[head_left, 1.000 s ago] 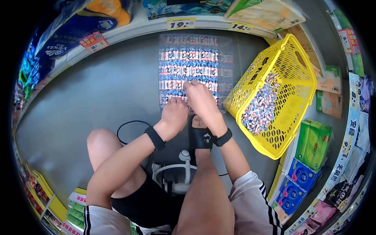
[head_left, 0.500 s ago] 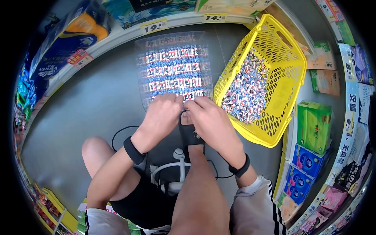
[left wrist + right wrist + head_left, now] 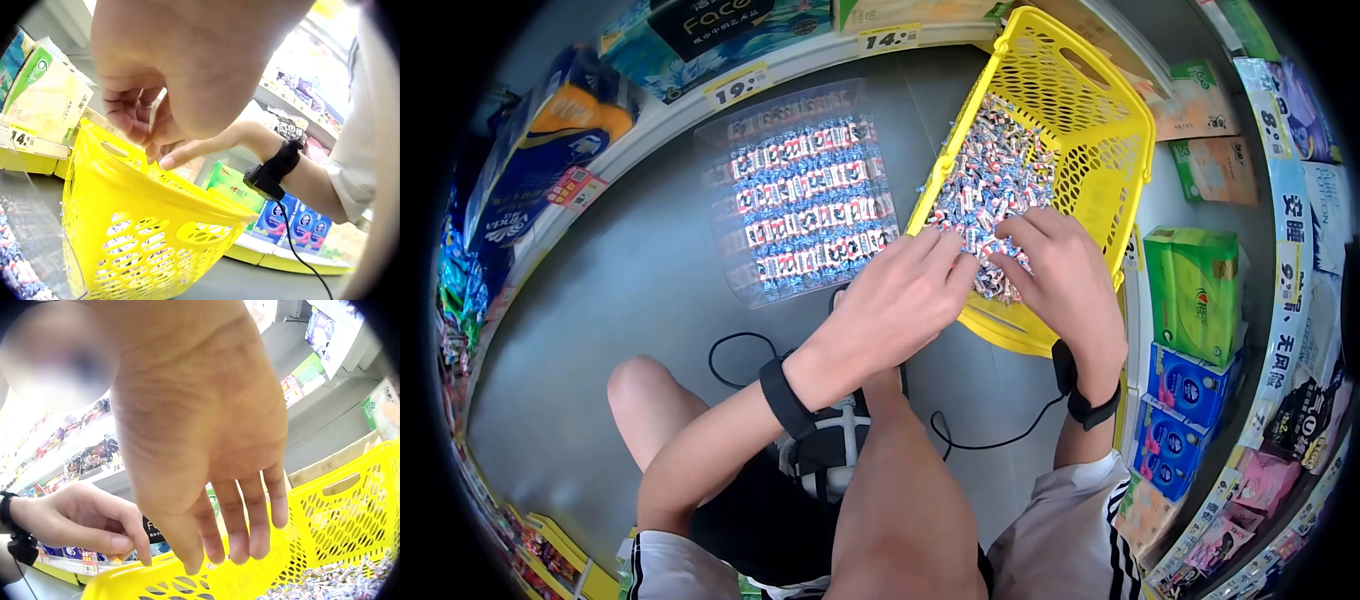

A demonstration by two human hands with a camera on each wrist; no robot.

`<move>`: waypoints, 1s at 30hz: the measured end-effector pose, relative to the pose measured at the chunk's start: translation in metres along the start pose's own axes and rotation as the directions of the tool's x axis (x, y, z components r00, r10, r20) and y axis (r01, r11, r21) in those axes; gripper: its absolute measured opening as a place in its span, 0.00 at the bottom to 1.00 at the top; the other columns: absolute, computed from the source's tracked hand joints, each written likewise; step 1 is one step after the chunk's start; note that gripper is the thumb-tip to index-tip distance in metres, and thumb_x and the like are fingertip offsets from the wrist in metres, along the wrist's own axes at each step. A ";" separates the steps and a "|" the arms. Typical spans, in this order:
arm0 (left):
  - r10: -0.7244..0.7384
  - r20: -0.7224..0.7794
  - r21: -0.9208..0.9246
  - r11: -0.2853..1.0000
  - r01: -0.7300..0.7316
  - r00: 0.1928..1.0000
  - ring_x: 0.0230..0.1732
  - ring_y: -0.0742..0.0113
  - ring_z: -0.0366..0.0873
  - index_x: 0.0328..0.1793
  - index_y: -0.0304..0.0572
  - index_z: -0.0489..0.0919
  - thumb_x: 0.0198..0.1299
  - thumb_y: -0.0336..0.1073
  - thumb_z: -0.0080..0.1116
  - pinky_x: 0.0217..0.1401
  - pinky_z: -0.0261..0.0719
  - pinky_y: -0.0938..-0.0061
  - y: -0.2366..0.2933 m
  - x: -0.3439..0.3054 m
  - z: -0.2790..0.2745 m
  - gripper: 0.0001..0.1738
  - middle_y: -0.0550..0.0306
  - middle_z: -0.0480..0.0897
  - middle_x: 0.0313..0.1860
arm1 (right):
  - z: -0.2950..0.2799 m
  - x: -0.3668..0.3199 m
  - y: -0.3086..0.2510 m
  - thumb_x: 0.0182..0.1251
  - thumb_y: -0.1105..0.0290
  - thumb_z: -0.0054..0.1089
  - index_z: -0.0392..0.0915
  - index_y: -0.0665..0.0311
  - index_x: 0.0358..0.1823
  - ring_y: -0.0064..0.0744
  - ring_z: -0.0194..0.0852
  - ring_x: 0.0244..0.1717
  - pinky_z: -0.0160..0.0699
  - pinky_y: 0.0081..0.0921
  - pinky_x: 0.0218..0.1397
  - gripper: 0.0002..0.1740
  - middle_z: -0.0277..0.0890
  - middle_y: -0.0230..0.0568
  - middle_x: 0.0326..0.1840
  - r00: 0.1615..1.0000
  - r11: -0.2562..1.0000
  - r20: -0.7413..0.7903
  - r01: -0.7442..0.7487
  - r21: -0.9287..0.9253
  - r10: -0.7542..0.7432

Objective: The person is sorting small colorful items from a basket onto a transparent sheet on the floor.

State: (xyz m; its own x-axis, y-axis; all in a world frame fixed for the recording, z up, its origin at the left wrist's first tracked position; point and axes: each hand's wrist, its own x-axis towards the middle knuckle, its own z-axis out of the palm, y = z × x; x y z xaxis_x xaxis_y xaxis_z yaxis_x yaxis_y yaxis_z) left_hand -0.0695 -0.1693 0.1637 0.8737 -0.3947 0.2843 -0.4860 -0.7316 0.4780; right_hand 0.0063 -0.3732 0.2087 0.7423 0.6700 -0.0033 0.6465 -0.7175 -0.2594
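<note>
A: Where are the sweets?
B: Two places. Neat rows point(image 3: 810, 190) in the clear box point(image 3: 718, 225), loose heap point(image 3: 980, 190) in the yellow basket point(image 3: 1020, 332). Both containers on the floor point(image 3: 590, 280).

A: Why side by side?
B: My read: short reach. Box sits just left of the basket, both in front of the person's knees, so both hands get to either one without a stretch.

A: Hands?
B: Both at the near part of the basket, over the heap. Left hand point(image 3: 910, 290) comes in across the near rim, fingers bent, thumb close to index. Narrow. Can't tell if a sweet is pinched in there; the fingertips are too small and partly hidden.

A: Right hand?
B: Right hand point(image 3: 212, 450) is open, nothing in it. Fingers nearly straight, pointing down, thumb apart from index in the head view. Likely kept that way for small pieces: fingertips fit the heap better than a palm.

A: Why rows one side, heap the other?
B: Clear walls let the rows show from outside; probably suits lined-up wrappers. Basket is deep with high sides, so a loose pile stays contained.
</note>
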 end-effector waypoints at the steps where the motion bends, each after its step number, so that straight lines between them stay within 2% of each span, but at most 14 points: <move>1: 0.018 0.018 0.031 0.999 -0.019 1.000 0.46 0.55 0.81 0.46 0.35 0.79 0.56 0.26 0.62 0.51 0.83 0.64 0.000 0.007 0.005 0.12 0.51 0.76 0.42 | 0.003 -0.002 0.009 0.61 0.71 0.75 0.84 0.65 0.47 0.53 0.83 0.46 0.82 0.46 0.53 0.14 0.82 0.47 0.41 0.999 0.999 0.039 -0.037 0.010 0.037; 5: 0.080 0.088 0.153 0.984 -0.093 0.993 0.49 0.59 0.80 0.43 0.34 0.80 0.55 0.27 0.62 0.51 0.84 0.67 0.005 0.025 0.017 0.10 0.53 0.77 0.42 | 0.018 -0.008 0.033 0.60 0.73 0.74 0.85 0.65 0.50 0.53 0.84 0.49 0.83 0.46 0.55 0.16 0.85 0.47 0.44 0.993 0.996 0.089 -0.084 0.022 0.082; 11: 0.052 0.144 0.271 0.958 -0.090 0.988 0.49 0.60 0.81 0.42 0.37 0.83 0.56 0.30 0.64 0.49 0.82 0.70 0.013 0.039 0.051 0.08 0.55 0.79 0.42 | 0.033 -0.004 0.059 0.60 0.77 0.71 0.85 0.65 0.51 0.54 0.84 0.52 0.84 0.47 0.56 0.16 0.86 0.48 0.45 0.989 0.992 0.091 -0.123 0.042 0.119; 14: -0.012 0.219 0.340 0.938 -0.065 0.976 0.47 0.61 0.82 0.40 0.39 0.84 0.56 0.30 0.65 0.47 0.81 0.69 0.019 0.045 0.059 0.07 0.56 0.80 0.39 | 0.040 0.005 0.068 0.59 0.82 0.66 0.85 0.65 0.51 0.55 0.85 0.52 0.85 0.47 0.55 0.18 0.86 0.49 0.44 0.994 0.996 0.073 -0.088 0.015 0.087; 16: -0.027 0.216 0.344 0.938 -0.050 0.976 0.46 0.61 0.83 0.39 0.39 0.85 0.56 0.31 0.65 0.47 0.82 0.69 0.022 0.047 0.064 0.06 0.56 0.81 0.38 | 0.045 0.013 0.073 0.56 0.86 0.61 0.86 0.66 0.50 0.55 0.85 0.50 0.85 0.48 0.53 0.19 0.86 0.50 0.43 0.999 0.999 -0.002 0.036 0.011 -0.036; 17: -0.044 0.206 0.354 0.935 -0.032 0.978 0.45 0.60 0.84 0.38 0.40 0.86 0.56 0.31 0.65 0.47 0.82 0.68 0.022 0.049 0.066 0.05 0.56 0.82 0.38 | 0.045 0.015 0.075 0.57 0.86 0.58 0.86 0.66 0.50 0.55 0.86 0.50 0.85 0.48 0.53 0.20 0.86 0.51 0.43 1.000 1.000 0.021 0.024 -0.004 -0.023; 24: -0.134 0.361 0.366 0.931 -0.008 0.923 0.50 0.56 0.87 0.42 0.39 0.91 0.59 0.31 0.65 0.52 0.83 0.64 0.020 0.076 0.069 0.08 0.51 0.88 0.42 | 0.055 0.039 0.083 0.58 0.85 0.59 0.88 0.64 0.50 0.54 0.87 0.54 0.86 0.47 0.56 0.20 0.88 0.51 0.47 0.999 1.000 0.045 0.026 -0.001 -0.026; 26: -0.180 0.511 0.263 0.964 0.047 0.841 0.53 0.54 0.88 0.45 0.40 0.92 0.62 0.32 0.64 0.53 0.84 0.63 0.020 0.091 0.065 0.10 0.49 0.90 0.45 | 0.058 0.040 0.084 0.57 0.85 0.61 0.89 0.64 0.50 0.54 0.87 0.54 0.86 0.48 0.57 0.20 0.89 0.51 0.48 0.997 1.000 0.083 -0.001 0.030 -0.001; 28: -0.201 0.497 0.299 0.953 0.051 0.844 0.54 0.54 0.89 0.45 0.42 0.92 0.65 0.32 0.63 0.54 0.84 0.62 0.015 0.098 0.075 0.09 0.49 0.90 0.48 | 0.074 0.043 0.098 0.57 0.83 0.63 0.88 0.63 0.53 0.54 0.87 0.54 0.85 0.49 0.58 0.21 0.89 0.52 0.49 0.994 0.998 0.101 0.025 0.050 -0.030; 30: -0.192 0.469 0.329 0.944 0.032 0.862 0.54 0.55 0.89 0.45 0.44 0.92 0.65 0.33 0.63 0.54 0.84 0.62 0.013 0.102 0.079 0.09 0.50 0.91 0.48 | 0.085 0.046 0.108 0.59 0.82 0.64 0.87 0.60 0.56 0.55 0.87 0.53 0.85 0.48 0.58 0.23 0.89 0.52 0.49 0.989 0.987 0.145 0.007 0.159 -0.030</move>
State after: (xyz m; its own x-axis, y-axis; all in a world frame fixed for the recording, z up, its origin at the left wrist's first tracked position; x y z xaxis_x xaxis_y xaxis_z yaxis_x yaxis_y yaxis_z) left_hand 0.0149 -0.2628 0.1335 0.8559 -0.4600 -0.2364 -0.4245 -0.8859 0.1869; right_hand 0.0955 -0.4035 0.0980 0.6891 0.7120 -0.1350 0.6153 -0.6733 -0.4099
